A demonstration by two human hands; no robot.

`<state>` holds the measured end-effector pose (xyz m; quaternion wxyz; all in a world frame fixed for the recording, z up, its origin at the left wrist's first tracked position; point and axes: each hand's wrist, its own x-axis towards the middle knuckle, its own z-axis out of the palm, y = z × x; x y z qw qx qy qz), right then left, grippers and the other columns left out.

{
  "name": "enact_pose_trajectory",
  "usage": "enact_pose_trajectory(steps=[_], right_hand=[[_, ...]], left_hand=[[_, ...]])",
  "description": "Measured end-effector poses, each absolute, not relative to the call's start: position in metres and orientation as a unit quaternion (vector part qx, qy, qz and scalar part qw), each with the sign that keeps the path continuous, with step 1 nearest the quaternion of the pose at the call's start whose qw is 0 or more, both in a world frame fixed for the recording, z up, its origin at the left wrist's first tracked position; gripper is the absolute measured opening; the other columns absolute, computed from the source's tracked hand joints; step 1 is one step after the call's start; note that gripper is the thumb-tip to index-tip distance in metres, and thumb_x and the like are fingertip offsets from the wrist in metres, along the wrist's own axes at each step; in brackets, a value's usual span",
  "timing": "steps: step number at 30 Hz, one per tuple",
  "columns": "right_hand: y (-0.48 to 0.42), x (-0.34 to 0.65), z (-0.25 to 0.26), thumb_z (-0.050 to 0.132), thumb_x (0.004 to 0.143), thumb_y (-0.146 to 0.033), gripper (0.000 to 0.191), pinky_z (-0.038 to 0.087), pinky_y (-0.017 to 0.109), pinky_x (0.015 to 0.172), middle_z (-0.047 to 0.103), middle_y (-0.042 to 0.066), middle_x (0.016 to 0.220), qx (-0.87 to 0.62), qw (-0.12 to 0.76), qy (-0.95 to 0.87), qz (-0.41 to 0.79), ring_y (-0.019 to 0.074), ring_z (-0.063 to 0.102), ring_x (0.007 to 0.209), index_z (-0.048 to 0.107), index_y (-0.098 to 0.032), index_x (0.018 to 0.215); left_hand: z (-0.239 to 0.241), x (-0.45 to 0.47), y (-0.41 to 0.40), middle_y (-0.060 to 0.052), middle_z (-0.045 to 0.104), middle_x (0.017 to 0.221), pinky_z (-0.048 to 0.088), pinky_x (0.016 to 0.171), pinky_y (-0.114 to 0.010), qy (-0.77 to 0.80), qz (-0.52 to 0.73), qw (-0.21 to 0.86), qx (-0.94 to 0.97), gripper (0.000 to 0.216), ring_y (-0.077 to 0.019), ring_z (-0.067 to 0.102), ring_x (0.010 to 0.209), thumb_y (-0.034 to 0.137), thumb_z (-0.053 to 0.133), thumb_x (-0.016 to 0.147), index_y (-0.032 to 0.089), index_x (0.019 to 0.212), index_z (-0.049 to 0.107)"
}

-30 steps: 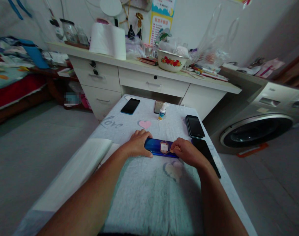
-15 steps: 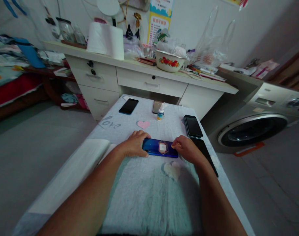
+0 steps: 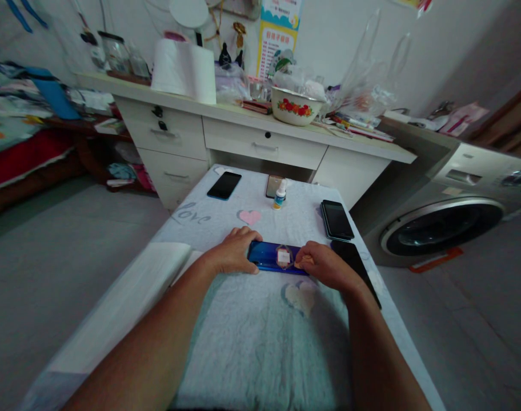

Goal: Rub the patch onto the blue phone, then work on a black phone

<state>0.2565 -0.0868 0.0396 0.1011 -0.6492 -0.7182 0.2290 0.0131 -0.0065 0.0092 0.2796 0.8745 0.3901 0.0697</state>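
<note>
A blue-purple phone (image 3: 265, 256) lies back up on the cloth-covered table, with a ring-shaped holder and white square (image 3: 283, 257) on its back. My left hand (image 3: 238, 251) is closed on its left end, thumb at the near edge and fingers at the far edge. Bunched over the right part of the phone, my right hand (image 3: 324, 262) pinches a small orange-tan piece (image 3: 304, 261) against the back. What that piece is made of, I cannot make out. Beyond the phone stands a small white spray bottle (image 3: 280, 196) with a blue label.
Around the table lie a dark phone (image 3: 225, 185), a gold-framed device (image 3: 274, 186), stacked black devices (image 3: 337, 220) and a black tablet (image 3: 355, 265). A folded white cloth (image 3: 132, 297) is at left. Behind stand a white desk (image 3: 264, 137) and a washing machine (image 3: 449, 200).
My right hand has shifted slightly left and nearer to me along the phone's back, with the orange-tan piece. My left hand and the phone stay in place.
</note>
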Motion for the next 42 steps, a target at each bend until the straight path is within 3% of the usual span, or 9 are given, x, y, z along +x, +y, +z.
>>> enact_pose_trajectory(steps=[13, 28, 42], right_hand=[[-0.073, 0.269, 0.021, 0.054, 0.083, -0.020, 0.015, 0.037, 0.025, 0.073, 0.060, 0.007, 0.086, -0.696, 0.138, -0.696, 0.114, 0.0151, 0.054, 0.079, 0.068, -0.015, 0.085], [-0.094, 0.280, 0.045, 0.057, 0.073, -0.018, 0.010, 0.039, 0.023, 0.062, 0.064, 0.002, 0.073, -0.641, 0.055, -0.699, 0.312, 0.0132, 0.055, 0.066, 0.067, -0.016, 0.074], [-0.074, 0.273, 0.021, 0.055, 0.084, -0.021, 0.015, 0.038, 0.025, 0.074, 0.063, 0.009, 0.089, -0.697, 0.147, -0.693, 0.111, 0.0157, 0.056, 0.079, 0.066, -0.012, 0.089]], left_hand=[[0.011, 0.014, -0.008, -0.004, 0.049, 0.114, 0.038, 0.095, -0.037, 0.390, 0.069, 0.285, 0.873, 0.061, -0.0275, 0.041, 0.111, 0.035, 0.070, 0.057, 0.025, 0.114, 0.051], [0.006, 0.013, -0.006, -0.003, 0.048, 0.114, 0.037, 0.096, -0.037, 0.387, 0.072, 0.281, 0.875, 0.060, -0.0264, 0.041, 0.112, 0.036, 0.071, 0.057, 0.026, 0.113, 0.050], [0.006, 0.013, -0.006, -0.003, 0.047, 0.115, 0.038, 0.095, -0.038, 0.388, 0.071, 0.282, 0.874, 0.061, -0.0278, 0.040, 0.111, 0.038, 0.068, 0.057, 0.027, 0.114, 0.050]])
